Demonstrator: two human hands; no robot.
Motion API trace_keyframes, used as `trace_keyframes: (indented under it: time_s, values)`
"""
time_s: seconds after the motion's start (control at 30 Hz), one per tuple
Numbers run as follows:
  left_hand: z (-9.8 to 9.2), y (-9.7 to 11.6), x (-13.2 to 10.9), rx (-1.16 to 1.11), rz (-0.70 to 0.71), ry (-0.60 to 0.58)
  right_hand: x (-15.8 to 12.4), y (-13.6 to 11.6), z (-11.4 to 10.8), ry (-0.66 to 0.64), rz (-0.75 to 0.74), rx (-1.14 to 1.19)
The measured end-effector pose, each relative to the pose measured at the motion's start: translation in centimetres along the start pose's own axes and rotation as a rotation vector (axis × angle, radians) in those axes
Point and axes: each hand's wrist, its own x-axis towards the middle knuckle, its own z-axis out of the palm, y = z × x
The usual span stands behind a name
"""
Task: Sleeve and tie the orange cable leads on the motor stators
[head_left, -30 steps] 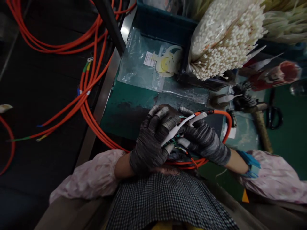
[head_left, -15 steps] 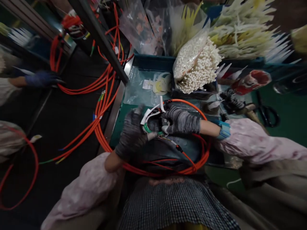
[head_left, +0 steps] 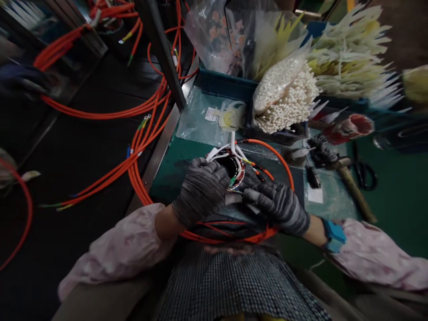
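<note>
On the green bench before me sits a round stator point(head_left: 238, 174) with a dark bore, white sleeves rising from its back and red and green parts at its rim. My left hand point(head_left: 204, 189), in a grey striped glove, grips its left side with bent fingers. At the front right of the rim is my gloved right hand point(head_left: 276, 204), its fingers curled together near thin wires; what they pinch is hidden. An orange cable point(head_left: 282, 158) arcs from the stator's back around the right hand, and a loop of it lies in front of both hands.
Orange cable coils point(head_left: 143, 147) cross the dark surface at left, beside a metal post point(head_left: 162, 53). A co-worker's gloved hand point(head_left: 23, 82) holds cables there. Behind stands a bag of white sticks point(head_left: 284, 98). A hammer point(head_left: 356, 187) and scissors point(head_left: 364, 171) lie right.
My right hand has moved from the stator's back right to its front right, uncovering the bore and orange leads. My left hand has shifted right along the rim. The co-worker's hand has moved left.
</note>
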Motion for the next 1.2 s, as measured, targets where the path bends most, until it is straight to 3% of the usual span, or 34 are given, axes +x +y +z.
trace_keyframes:
  time_s: [0.17, 0.3, 0.4, 0.53, 0.63, 0.9, 1.0, 1.1, 1.2]
  values:
    - [0.5, 1.1, -1.3, -0.017, -0.058, 0.003, 1.0, 0.9, 0.6, -0.029, 0.051, 0.006]
    - [1.0, 1.0, -1.2, -0.030, -0.091, 0.117, 3.1, 1.3, 1.1, -0.052, 0.111, -0.006]
    - [1.0, 1.2, -0.9, -0.017, -0.121, 0.177, 4.2, 1.3, 0.9, -0.064, 0.239, 0.158]
    - [1.0, 1.7, -0.8, -0.005, -0.153, 0.170, 4.7, 0.8, 0.5, -0.047, 0.468, 0.409]
    - [1.1, 1.5, -1.0, -0.036, -0.151, 0.171, 4.9, 0.6, 0.3, -0.091, 0.533, 0.425]
    - [1.5, 0.6, -2.9, -0.128, -0.091, 0.174, 4.2, 0.5, 1.4, -0.055, 0.183, -0.018]
    - [1.9, 0.7, -3.7, -0.049, 0.000, 0.216, 4.0, 0.4, 1.6, -0.023, 0.118, -0.104]
    - [1.9, 0.8, -4.2, 0.012, 0.090, 0.174, 3.9, 0.6, 1.6, 0.011, 0.097, -0.162]
    - [2.2, 0.9, -4.4, -0.017, 0.101, 0.175, 3.8, 0.9, 1.6, 0.002, -0.039, -0.255]
